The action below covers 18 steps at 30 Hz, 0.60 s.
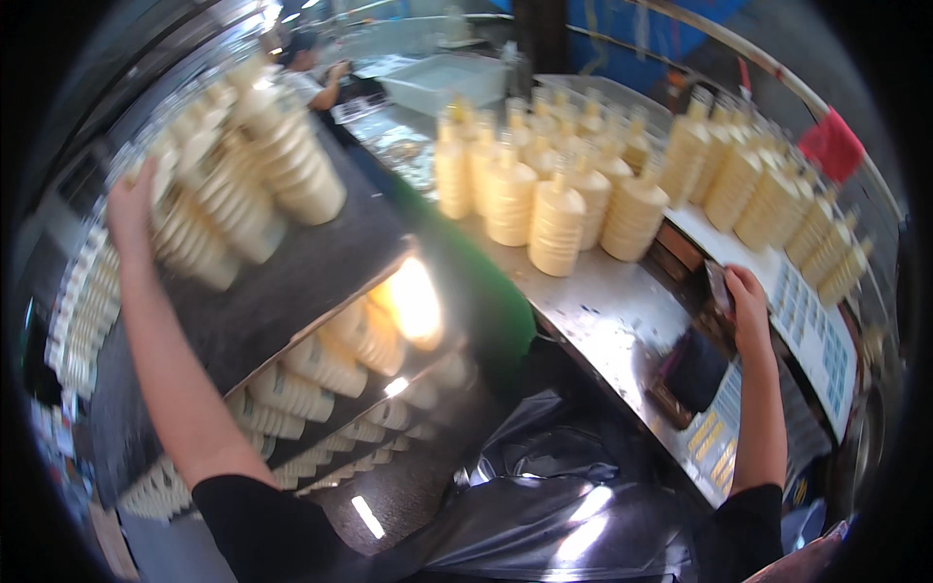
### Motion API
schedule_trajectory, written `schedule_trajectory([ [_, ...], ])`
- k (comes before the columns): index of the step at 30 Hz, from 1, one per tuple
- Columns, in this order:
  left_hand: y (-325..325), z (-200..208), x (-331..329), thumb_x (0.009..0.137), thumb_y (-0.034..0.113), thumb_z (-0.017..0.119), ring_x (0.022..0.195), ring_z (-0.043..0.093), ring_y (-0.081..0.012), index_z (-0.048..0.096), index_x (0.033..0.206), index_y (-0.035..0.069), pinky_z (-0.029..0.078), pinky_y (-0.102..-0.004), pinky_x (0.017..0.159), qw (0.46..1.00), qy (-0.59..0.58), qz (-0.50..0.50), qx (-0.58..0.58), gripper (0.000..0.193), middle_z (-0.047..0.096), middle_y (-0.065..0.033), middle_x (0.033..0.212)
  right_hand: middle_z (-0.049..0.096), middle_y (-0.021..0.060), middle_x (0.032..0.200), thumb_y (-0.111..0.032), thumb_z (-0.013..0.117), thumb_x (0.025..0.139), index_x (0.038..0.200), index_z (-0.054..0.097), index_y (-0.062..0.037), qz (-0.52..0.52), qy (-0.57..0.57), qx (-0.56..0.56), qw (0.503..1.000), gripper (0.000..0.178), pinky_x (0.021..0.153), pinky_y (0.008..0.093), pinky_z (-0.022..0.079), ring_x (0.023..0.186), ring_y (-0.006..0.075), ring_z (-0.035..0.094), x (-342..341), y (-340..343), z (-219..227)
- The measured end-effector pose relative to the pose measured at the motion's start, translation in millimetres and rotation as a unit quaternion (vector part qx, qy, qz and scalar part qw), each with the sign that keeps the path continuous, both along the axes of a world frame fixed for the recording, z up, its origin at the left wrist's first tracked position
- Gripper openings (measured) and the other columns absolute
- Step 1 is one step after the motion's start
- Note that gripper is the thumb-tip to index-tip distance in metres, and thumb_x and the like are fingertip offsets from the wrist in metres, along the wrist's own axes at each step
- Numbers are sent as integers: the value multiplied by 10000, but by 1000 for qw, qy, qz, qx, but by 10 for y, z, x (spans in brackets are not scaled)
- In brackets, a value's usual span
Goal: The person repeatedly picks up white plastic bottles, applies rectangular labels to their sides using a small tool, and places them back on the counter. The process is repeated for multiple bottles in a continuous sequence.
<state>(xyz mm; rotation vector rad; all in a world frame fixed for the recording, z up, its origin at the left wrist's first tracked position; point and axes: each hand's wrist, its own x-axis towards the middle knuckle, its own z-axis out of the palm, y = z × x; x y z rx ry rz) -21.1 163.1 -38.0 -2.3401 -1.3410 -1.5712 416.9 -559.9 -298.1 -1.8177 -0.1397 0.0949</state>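
My left hand [131,206] reaches up to the left edge of a group of cream-filled ribbed bottles [301,175] on the rack's upper shelf. It touches or nearly touches the nearest ones; its fingers are blurred and partly hidden, so its grip cannot be told. Over the right side of the metal table [598,335], my right hand [744,299] is closed on a small flat greyish piece [719,286], whose kind I cannot make out. Beyond this hand, more cream-coloured bottles [557,225] with clear necks stand upright on the table.
The dark rack shelf [321,255] has lower tiers of bottles and a bright lamp [412,301]. A sheet of blue labels [834,355] and a dark cloth-like block [692,371] lie at the right. A clear tub [442,85] and another person [316,78] are farther back.
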Motion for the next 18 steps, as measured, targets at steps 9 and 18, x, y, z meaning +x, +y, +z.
schedule_trajectory([
  [9,-1270,449,449,891,504,757,1315,563,-327,626,1399,131,441,-449,1095,887,78,272,364,644,606,-145,1428,689,-45,929,-273,606,1041,1317,675,-113,35,96,116,988,327,526,196,434,730,29,612,-124,-162,157],
  [18,-4134,-966,3293,892,136,751,1306,528,-266,465,1495,40,440,-394,1071,845,121,-519,-48,674,516,-180,1455,640,26,1155,-108,548,1007,1456,545,-65,99,128,179,970,452,763,221,520,925,63,594,-599,-803,331],
])
